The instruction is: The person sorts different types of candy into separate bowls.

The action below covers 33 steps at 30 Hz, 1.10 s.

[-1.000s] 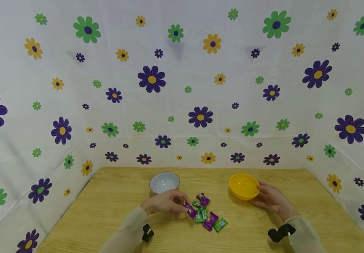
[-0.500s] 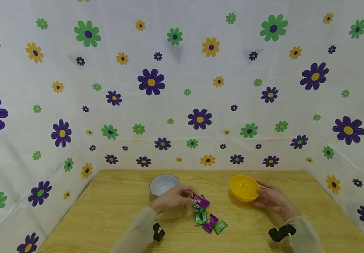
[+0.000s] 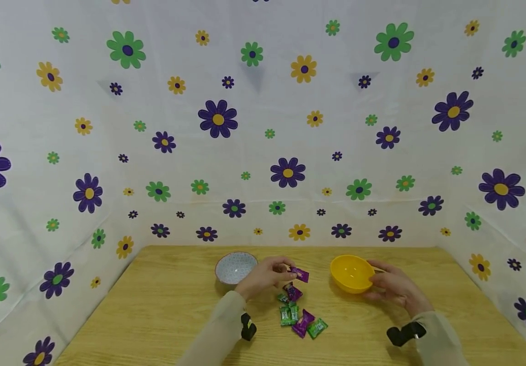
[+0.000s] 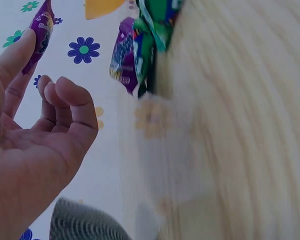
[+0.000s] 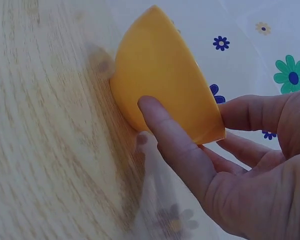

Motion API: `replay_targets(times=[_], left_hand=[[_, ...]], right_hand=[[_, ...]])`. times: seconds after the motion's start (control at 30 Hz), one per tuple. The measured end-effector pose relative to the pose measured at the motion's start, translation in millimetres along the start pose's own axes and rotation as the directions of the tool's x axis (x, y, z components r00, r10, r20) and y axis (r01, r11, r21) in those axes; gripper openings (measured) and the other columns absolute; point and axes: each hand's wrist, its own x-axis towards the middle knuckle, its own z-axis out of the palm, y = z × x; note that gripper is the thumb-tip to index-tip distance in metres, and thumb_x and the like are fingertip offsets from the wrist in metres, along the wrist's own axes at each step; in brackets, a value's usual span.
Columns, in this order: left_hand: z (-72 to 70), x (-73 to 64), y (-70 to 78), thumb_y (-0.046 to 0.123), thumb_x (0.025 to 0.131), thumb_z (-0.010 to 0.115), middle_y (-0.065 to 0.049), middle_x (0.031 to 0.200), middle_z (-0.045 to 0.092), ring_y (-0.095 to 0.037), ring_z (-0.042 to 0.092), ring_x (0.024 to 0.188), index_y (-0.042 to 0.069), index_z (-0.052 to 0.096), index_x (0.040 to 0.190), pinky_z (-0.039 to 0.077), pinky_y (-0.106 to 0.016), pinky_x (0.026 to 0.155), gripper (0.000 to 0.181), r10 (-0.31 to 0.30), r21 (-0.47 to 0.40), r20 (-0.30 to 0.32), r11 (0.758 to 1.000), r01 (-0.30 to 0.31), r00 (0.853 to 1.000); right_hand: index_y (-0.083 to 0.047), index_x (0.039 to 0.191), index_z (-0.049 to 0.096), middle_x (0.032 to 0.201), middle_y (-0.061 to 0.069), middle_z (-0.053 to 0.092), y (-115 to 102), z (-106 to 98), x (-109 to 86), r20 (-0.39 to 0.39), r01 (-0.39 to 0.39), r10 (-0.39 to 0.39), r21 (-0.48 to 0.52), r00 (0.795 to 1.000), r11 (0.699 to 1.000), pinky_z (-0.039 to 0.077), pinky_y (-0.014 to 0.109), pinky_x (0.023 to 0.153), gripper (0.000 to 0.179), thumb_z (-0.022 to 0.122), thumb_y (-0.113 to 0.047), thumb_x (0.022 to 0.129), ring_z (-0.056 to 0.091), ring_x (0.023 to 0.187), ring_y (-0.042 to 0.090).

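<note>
Between the thumb and fingers of my left hand (image 3: 265,278) a purple-wrapped candy (image 3: 300,274) is pinched, held up above the table in the left wrist view. The other left fingers curl loosely beneath it. My right hand (image 3: 397,288) grips the yellow bowl (image 3: 349,274) at its right side, with fingers at the rim and along the outer wall (image 5: 160,75). In front of the left hand lies a small group of candies: a purple one (image 3: 292,292), a second purple one (image 3: 303,323), and several green ones (image 3: 288,315), including one at the right (image 3: 317,328).
A pale patterned bowl (image 3: 235,268) with a reddish rim stands behind the left hand, partly covered by it. The wooden table (image 3: 153,305) meets a white flowered cloth (image 3: 244,218) at the back and both sides.
My left hand has lifted the purple candy from the group and carried it back and right, towards the yellow bowl. The right hand and yellow bowl stay nearly in place.
</note>
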Motion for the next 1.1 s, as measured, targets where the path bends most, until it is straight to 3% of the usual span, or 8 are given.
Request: replay_targets(times=[0.17,0.53,0.8,1.1], left_hand=[[10.4,13.0,0.5,0.028,0.093,0.068,0.000,0.088,0.056,-0.027,0.051,0.081,0.015,0.066,0.118,0.050,-0.033,0.068,0.028,-0.017,-0.031,-0.045,0.999,0.015,0.999],[36.0,33.0,7.6,0.026,0.092,0.069,0.001,0.083,0.053,-0.018,0.041,0.065,0.014,0.067,0.112,0.040,-0.027,0.057,0.024,-0.050,-0.128,-0.103,0.991,0.037,0.993],[62.9,47.1,17.4,0.028,0.091,0.070,0.001,0.081,0.053,-0.014,0.041,0.066,0.015,0.067,0.112,0.041,-0.027,0.059,0.025,-0.084,-0.138,-0.177,0.989,0.060,0.981],[92.0,59.9,29.2,0.026,0.087,0.074,0.004,0.083,0.053,-0.013,0.045,0.068,0.018,0.072,0.101,0.038,-0.022,0.056,0.016,-0.119,-0.096,-0.245,0.991,0.098,0.962]], right_hand=[[0.000,0.156,0.013,0.156,0.034,0.013,2.2,-2.2,0.5,0.032,0.008,-0.009,0.027,0.999,1.000,0.053,0.049,0.091,0.068,0.044,0.004,0.095,0.048,0.126,0.041],[-0.002,0.156,0.015,0.157,0.032,0.013,2.8,-5.4,0.6,0.031,-0.008,0.007,0.043,0.999,0.999,0.052,0.049,0.092,0.068,0.045,0.004,0.095,0.056,0.117,0.032],[-0.003,0.156,0.014,0.158,0.032,0.012,1.8,-5.8,0.4,0.038,-0.010,0.008,0.055,0.999,0.998,0.052,0.050,0.093,0.068,0.045,0.004,0.096,0.052,0.123,0.037],[-0.003,0.156,0.013,0.157,0.033,0.012,3.8,-5.7,1.2,0.045,-0.010,0.007,0.073,0.999,0.997,0.052,0.050,0.093,0.068,0.044,0.004,0.096,0.050,0.125,0.038]])
